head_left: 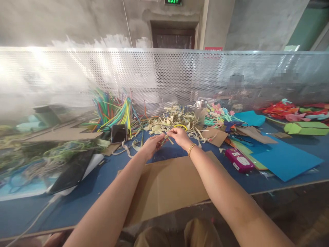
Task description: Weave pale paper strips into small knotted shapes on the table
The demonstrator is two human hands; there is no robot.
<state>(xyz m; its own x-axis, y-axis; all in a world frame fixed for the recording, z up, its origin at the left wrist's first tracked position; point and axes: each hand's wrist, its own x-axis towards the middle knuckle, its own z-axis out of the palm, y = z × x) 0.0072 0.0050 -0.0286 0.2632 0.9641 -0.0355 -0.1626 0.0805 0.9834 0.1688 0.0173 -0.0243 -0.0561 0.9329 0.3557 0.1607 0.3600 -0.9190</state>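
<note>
Over the middle of the blue table, my left hand (pixel 154 143) and my right hand (pixel 180 136) come together, fingers pinched. Between their fingertips is a small pale yellow-green strip (pixel 169 139), thin and leaf-like; its exact kind is too small to make out. A heap of similar pale, dry-looking strips (pixel 169 120) lies just beyond my hands. Behind my right hand rests a yellow ring (pixel 181 127). A sheet of brown cardboard (pixel 169 185) lies below my forearms at the table's front edge.
To the left are a bundle of coloured stems (pixel 113 111), a black phone (pixel 118 133) and a dark tablet (pixel 72 171). On the right lie a purple box (pixel 239 160), blue sheets (pixel 285 161) and red pieces (pixel 280 110). A bottle (pixel 200 111) stands before the perforated metal screen (pixel 164 73).
</note>
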